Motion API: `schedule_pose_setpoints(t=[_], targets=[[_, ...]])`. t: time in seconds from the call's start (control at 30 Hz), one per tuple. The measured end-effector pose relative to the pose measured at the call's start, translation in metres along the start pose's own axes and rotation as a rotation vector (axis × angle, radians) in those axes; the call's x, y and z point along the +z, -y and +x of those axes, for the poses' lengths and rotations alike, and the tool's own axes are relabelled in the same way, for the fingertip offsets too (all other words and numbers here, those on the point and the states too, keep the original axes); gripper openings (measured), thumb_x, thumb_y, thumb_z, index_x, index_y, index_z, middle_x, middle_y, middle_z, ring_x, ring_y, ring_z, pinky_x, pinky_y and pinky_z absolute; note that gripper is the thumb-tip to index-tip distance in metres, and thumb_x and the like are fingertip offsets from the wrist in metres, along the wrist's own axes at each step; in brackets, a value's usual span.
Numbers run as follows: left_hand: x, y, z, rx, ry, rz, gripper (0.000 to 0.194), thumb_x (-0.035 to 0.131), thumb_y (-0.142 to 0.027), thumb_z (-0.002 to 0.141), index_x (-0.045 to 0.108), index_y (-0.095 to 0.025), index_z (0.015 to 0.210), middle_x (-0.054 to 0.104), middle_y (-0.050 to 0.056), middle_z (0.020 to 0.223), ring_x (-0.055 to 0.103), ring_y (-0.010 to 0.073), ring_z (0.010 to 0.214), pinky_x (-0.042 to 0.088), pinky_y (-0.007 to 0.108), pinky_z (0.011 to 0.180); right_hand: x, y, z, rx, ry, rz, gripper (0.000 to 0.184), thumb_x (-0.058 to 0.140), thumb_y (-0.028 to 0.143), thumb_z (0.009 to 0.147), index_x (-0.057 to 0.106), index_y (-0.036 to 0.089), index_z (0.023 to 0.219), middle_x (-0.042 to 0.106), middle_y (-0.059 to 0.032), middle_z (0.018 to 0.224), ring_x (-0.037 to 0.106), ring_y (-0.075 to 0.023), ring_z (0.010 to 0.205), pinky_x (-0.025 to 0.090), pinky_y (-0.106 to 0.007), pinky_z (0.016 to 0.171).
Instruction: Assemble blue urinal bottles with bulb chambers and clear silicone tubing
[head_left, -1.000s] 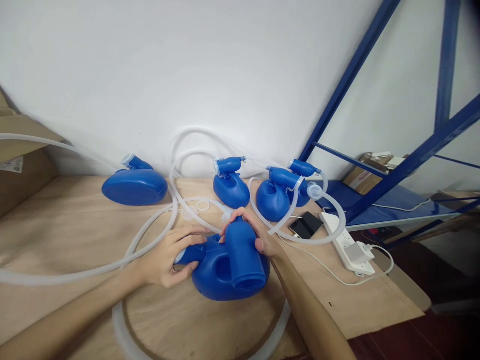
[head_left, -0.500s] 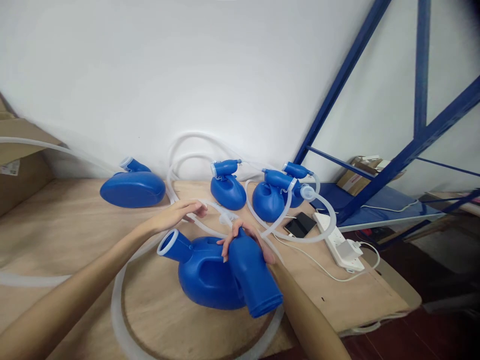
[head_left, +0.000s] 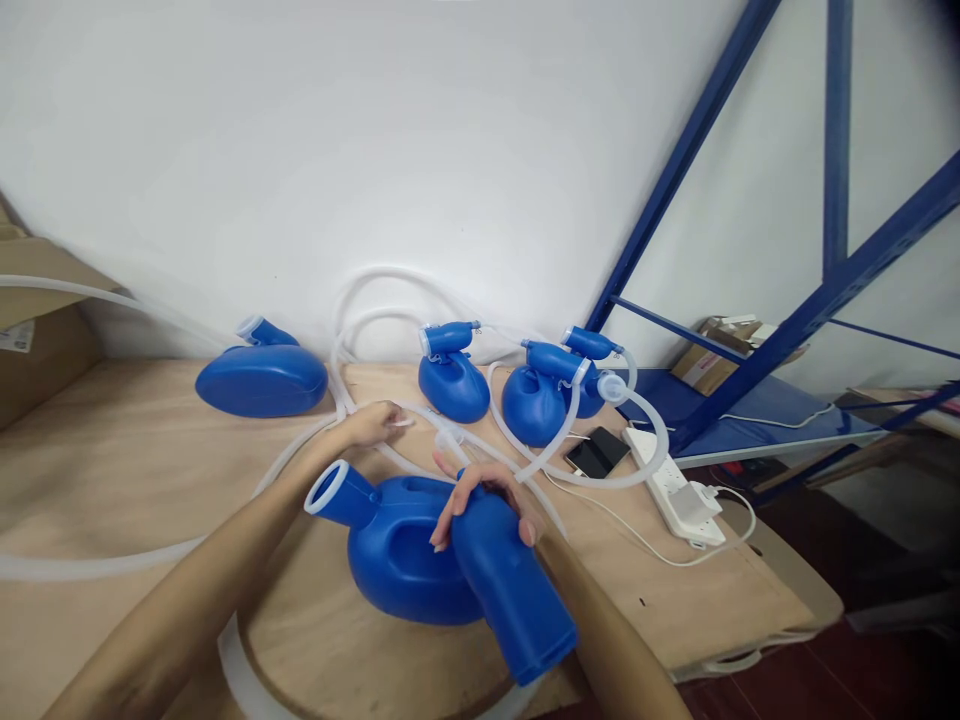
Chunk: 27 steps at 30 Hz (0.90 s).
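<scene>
My right hand (head_left: 491, 500) is wrapped round the narrow end of a blue urinal funnel (head_left: 517, 595), whose wide end points down toward me. Behind the funnel, and partly hidden by it, a blue urinal bottle (head_left: 409, 555) rests on the table with its white-rimmed neck (head_left: 341, 492) tilted to the left. Beyond that neck, my left hand (head_left: 373, 423) has its fingers closed on a small white piece (head_left: 403, 422), too small to name exactly. Clear tubing (head_left: 442, 412) runs past both hands, with a translucent cap-like fitting (head_left: 450, 440) close to the right one.
Along the wall stand more blue urinal bottles (head_left: 262, 382), several with funnels and hoses. A phone (head_left: 598, 453) and a white power strip (head_left: 671, 490) lie on the right of the wooden table (head_left: 135, 470). Cardboard (head_left: 52, 350) is at left, a blue metal rack (head_left: 690, 170) at right.
My left hand's fingers have closed on the small white piece after hovering loosely extended. The funnel's wide end has shifted slightly down and right in my right hand.
</scene>
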<state>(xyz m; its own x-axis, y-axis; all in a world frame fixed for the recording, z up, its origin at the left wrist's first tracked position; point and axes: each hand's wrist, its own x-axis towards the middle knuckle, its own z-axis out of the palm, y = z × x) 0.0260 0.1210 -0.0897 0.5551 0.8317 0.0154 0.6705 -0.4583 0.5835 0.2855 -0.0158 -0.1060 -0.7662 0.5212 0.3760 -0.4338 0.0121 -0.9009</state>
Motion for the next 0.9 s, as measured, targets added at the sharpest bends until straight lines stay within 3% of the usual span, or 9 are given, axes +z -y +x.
schedule_pose_setpoints(t=[0.1,0.2,0.27,0.37,0.5,0.63,0.73,0.83,0.9], targets=[[-0.021,-0.004,-0.013,0.023,-0.031,-0.29,0.054,0.074,-0.071,0.082,0.067,-0.017,0.077,0.078,0.014,0.108,0.066,0.0353,0.123,0.054,0.043,0.103,0.001,0.005,0.001,-0.009,-0.058,0.007,0.071,0.076,0.087,0.063,0.061,0.023,0.088,0.082,-0.0133,0.085,0.078,-0.0281,0.072,0.057,-0.05,0.091],[-0.04,-0.014,-0.029,0.051,-0.079,-0.55,0.057,0.071,-0.075,0.082,0.068,-0.018,0.082,0.077,0.016,0.121,0.068,0.0342,0.123,0.053,0.046,0.106,0.004,0.018,0.006,0.041,-0.097,-0.042,0.067,0.077,0.085,0.064,0.058,0.024,0.083,0.082,-0.0116,0.087,0.08,-0.0276,0.079,0.04,-0.057,0.115],[-0.049,-0.023,-0.038,0.07,-0.111,-0.682,0.059,0.067,-0.076,0.085,0.068,-0.017,0.085,0.073,0.018,0.133,0.069,0.0332,0.123,0.053,0.048,0.107,0.005,0.032,0.012,0.126,-0.071,-0.064,0.068,0.076,0.087,0.064,0.058,0.024,0.083,0.083,-0.0131,0.09,0.08,-0.0296,0.088,0.033,-0.06,0.12],[-0.058,-0.036,-0.047,0.076,-0.137,-0.885,0.06,0.073,-0.075,0.08,0.071,-0.015,0.082,0.069,0.021,0.139,0.067,0.0352,0.126,0.052,0.051,0.11,0.002,0.056,0.025,0.297,0.163,-0.107,0.067,0.072,0.088,0.069,0.063,0.023,0.081,0.083,-0.0164,0.096,0.08,-0.0323,0.097,0.031,-0.06,0.121],[-0.072,-0.053,-0.058,0.07,-0.089,-1.127,0.058,0.088,-0.067,0.07,0.079,-0.015,0.095,0.073,0.021,0.131,0.07,0.0367,0.12,0.055,0.052,0.106,0.0,0.077,0.049,0.469,0.494,-0.148,0.06,0.069,0.078,0.083,0.074,0.02,0.095,0.079,-0.0208,0.118,0.074,-0.0335,0.119,0.027,-0.051,0.126],[-0.086,-0.067,-0.076,0.126,-0.091,-1.148,0.061,0.09,-0.07,0.065,0.077,-0.017,0.093,0.079,0.015,0.11,0.075,0.0319,0.102,0.06,0.043,0.092,0.015,0.074,0.063,0.412,0.572,0.099,0.051,0.066,0.07,0.091,0.072,0.02,0.084,0.08,-0.0213,0.113,0.077,-0.0343,0.113,0.048,-0.051,0.112],[-0.095,-0.081,-0.092,0.183,-0.161,-1.143,0.069,0.095,-0.065,0.059,0.071,-0.021,0.106,0.078,0.008,0.098,0.077,0.0284,0.089,0.062,0.039,0.08,0.037,0.079,0.064,0.294,0.314,0.156,0.046,0.066,0.065,0.094,0.068,0.02,0.083,0.083,-0.0188,0.101,0.08,-0.0342,0.098,0.061,-0.049,0.088],[-0.099,-0.1,-0.105,0.32,-0.27,-1.026,0.077,0.095,-0.059,0.064,0.067,-0.025,0.127,0.075,0.007,0.096,0.077,0.0276,0.09,0.064,0.037,0.076,0.052,0.095,0.071,0.116,-0.237,-0.003,0.044,0.067,0.066,0.092,0.064,0.023,0.086,0.083,-0.0109,0.092,0.08,-0.0287,0.085,0.063,-0.043,0.077],[-0.098,-0.114,-0.111,0.447,-0.416,-0.911,0.062,0.095,-0.055,0.067,0.073,-0.022,0.115,0.073,0.007,0.097,0.076,0.0269,0.094,0.065,0.036,0.077,0.049,0.103,0.083,-0.022,-0.587,-0.087,0.046,0.071,0.069,0.088,0.062,0.024,0.087,0.081,-0.0065,0.087,0.078,-0.0253,0.078,0.062,-0.039,0.072]])
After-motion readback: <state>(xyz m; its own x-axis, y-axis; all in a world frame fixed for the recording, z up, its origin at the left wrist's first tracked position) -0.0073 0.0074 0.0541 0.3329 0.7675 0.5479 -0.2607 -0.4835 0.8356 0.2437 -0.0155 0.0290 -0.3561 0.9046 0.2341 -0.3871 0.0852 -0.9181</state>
